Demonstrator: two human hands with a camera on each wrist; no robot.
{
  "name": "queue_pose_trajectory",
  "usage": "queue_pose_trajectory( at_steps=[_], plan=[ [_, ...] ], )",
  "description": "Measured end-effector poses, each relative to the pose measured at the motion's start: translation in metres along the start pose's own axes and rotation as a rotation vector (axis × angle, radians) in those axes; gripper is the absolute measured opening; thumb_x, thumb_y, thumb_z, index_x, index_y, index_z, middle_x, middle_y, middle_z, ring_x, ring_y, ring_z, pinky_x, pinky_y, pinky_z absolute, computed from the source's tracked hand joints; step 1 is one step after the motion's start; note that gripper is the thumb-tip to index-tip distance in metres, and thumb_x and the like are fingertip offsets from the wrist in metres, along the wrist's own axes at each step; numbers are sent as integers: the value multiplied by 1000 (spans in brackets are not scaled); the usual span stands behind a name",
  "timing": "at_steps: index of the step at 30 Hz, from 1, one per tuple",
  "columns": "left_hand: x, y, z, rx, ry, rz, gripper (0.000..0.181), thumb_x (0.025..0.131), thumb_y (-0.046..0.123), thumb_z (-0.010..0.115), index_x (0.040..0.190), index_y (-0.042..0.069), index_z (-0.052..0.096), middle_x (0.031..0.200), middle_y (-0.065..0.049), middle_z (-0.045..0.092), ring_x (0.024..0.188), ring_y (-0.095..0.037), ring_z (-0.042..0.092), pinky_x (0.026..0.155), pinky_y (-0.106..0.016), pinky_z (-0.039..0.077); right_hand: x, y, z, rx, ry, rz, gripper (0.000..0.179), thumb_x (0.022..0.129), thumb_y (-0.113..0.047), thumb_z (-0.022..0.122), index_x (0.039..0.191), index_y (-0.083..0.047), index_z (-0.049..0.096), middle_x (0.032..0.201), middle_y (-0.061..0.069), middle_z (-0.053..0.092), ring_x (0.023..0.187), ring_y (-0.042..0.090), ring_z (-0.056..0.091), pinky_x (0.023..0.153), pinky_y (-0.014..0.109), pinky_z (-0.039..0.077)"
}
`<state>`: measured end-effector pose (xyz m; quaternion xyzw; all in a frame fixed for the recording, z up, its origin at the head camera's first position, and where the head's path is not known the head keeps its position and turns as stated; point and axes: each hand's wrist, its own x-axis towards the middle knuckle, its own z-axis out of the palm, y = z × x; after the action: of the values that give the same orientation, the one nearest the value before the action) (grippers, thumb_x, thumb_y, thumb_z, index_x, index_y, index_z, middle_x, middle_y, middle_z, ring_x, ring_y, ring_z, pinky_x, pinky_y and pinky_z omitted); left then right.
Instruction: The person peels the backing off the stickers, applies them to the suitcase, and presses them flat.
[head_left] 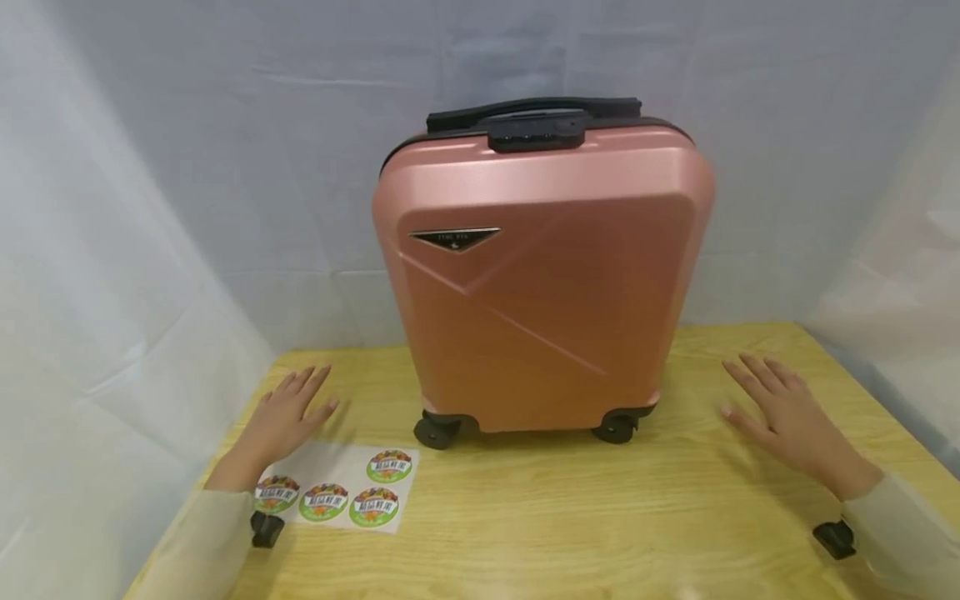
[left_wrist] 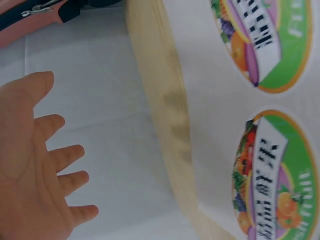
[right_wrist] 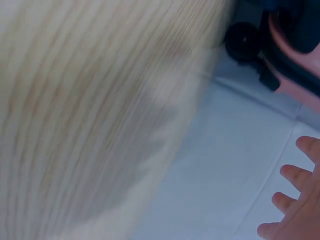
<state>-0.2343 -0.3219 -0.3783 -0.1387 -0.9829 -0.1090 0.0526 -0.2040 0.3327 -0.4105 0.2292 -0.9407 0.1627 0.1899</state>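
We look pre-contact: left hand (head_left: 281, 425) and right hand (head_left: 791, 429) hover spread, empty. Pink hard-shell wheeled suitcase (head_left: 540, 292) stands upright on yellow wood-grain tabletop (head_left: 570, 517); white sheet of round fruit stickers (head_left: 333, 463) lies by our left. Gripping the suitcase calls for reaching inward.

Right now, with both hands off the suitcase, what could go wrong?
1. The suitcase stands upright on wheels, so a nudge might roll or tip it.
2. Neither the left hand nor the right hand holds it, so nothing would steady it at first.
3. The left hand is close to the sticker sheet; a sweep could shift it.
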Motion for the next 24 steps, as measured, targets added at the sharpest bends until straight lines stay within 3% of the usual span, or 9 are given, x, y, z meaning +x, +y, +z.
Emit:
queue_pose_trajectory(
  at_steps=[9, 14, 21, 24],
  plan=[
    [-20, 0, 4, -76, -16, -28, 67, 99, 44, 39, 149, 5, 20, 147, -32, 23, 131, -56, 20, 99, -71, 20, -1, -38, -4, 65, -39, -80, 70, 87, -23, 66, 148, -18, 31, 147, 21, 33, 129, 51, 28, 102, 67, 20],
    [-30, -2, 9, -110, -12, -17, 66, 99, 42, 41, 149, 3, 21, 146, -33, 24, 129, -56, 24, 98, -70, 22, -7, -53, -2, 92, -17, -108, 70, 85, -22, 69, 146, -18, 36, 145, 14, 39, 127, 44, 35, 104, 55, 27],
    [-42, -5, 12, -161, 8, 8, 62, 100, 36, 41, 148, 1, 23, 146, -33, 25, 129, -55, 24, 99, -70, 21, -7, -73, 3, 92, -3, -130, 68, 83, -20, 72, 143, -19, 41, 136, 8, 49, 119, 30, 45, 88, 53, 40],
    [-50, -8, 12, -200, 20, 27, 60, 100, 31, 44, 147, -1, 24, 144, -35, 27, 128, -56, 25, 97, -71, 22, -5, -85, 8, 92, -4, -149, 65, 82, -21, 72, 141, -19, 44, 133, 5, 52, 117, 25, 48, 89, 46, 42]
  ],
)
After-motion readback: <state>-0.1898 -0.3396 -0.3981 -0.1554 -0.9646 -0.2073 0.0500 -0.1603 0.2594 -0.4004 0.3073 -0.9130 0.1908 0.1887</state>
